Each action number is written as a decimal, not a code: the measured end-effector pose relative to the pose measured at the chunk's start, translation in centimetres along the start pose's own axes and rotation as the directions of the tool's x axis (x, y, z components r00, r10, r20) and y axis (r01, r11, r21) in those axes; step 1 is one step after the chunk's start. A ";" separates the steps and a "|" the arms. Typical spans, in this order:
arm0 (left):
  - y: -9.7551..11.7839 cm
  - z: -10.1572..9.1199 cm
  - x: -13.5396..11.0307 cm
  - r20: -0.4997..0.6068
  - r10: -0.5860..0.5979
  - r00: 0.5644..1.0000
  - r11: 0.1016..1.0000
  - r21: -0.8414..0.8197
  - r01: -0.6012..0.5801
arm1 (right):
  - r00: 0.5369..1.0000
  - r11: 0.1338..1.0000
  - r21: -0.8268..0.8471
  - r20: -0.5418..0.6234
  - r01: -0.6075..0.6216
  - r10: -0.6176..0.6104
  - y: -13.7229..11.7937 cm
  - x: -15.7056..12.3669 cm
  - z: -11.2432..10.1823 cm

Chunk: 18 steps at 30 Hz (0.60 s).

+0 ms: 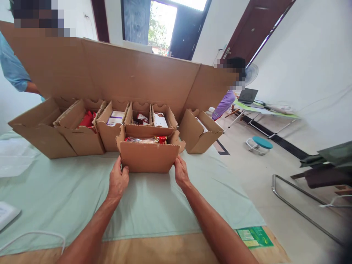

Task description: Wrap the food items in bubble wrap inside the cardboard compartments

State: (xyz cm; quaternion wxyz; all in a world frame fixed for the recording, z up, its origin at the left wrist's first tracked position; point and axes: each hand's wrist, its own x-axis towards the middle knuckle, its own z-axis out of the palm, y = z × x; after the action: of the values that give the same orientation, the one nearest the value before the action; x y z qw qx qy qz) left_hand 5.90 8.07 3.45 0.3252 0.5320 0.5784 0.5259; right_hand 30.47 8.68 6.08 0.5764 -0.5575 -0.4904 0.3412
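Observation:
Between my two hands is a small open cardboard box (150, 157), with red and clear plastic packages (145, 140) showing at its top. My left hand (118, 178) grips its left side near the bottom corner, and my right hand (181, 170) holds the right side. Some of my fingers are hidden behind the box. Just behind it stand several similar cardboard boxes in a row: one with red packets (87, 119), one with white and purple cartons (115, 118), one with dark red packets (142, 118) and one with a white package (160, 120).
A tall cardboard panel (143, 73) stands behind the boxes. One more box (202, 135) sits apart at the right. A pale green cloth (154, 205) covers the table. A person in blue (11, 62) is at the left, another in purple (224, 104) behind the panel.

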 end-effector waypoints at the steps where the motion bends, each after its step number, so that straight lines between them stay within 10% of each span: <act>1: -0.2 0.0 0.0 0.004 0.006 1.000 1.000 0.007 -0.006 | 1.000 1.000 0.011 -0.013 -0.007 0.007 0.3 0.1 0.1; 11: -2.7 -6.4 -4.4 0.081 0.037 0.996 0.983 0.179 -0.051 | 0.982 0.971 -0.142 -0.031 -0.191 0.188 1.0 -8.6 -2.1; 14: -3.1 -8.6 -6.6 0.117 0.057 0.991 0.971 0.226 -0.082 | 0.941 0.966 -0.245 0.300 -0.080 0.154 -1.1 -10.3 2.3; 18: -3.3 -9.4 -8.6 0.235 0.117 0.965 0.954 0.242 -0.175 | 0.747 0.955 -0.195 0.664 0.222 -0.038 -5.3 -9.3 13.7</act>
State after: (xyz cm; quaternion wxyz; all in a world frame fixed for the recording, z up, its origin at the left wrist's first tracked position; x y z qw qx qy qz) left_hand -1.86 -2.23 0.91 0.2740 0.6661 0.5622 0.4064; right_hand 14.04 3.37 8.08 0.3128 -0.4385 -0.7388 0.4050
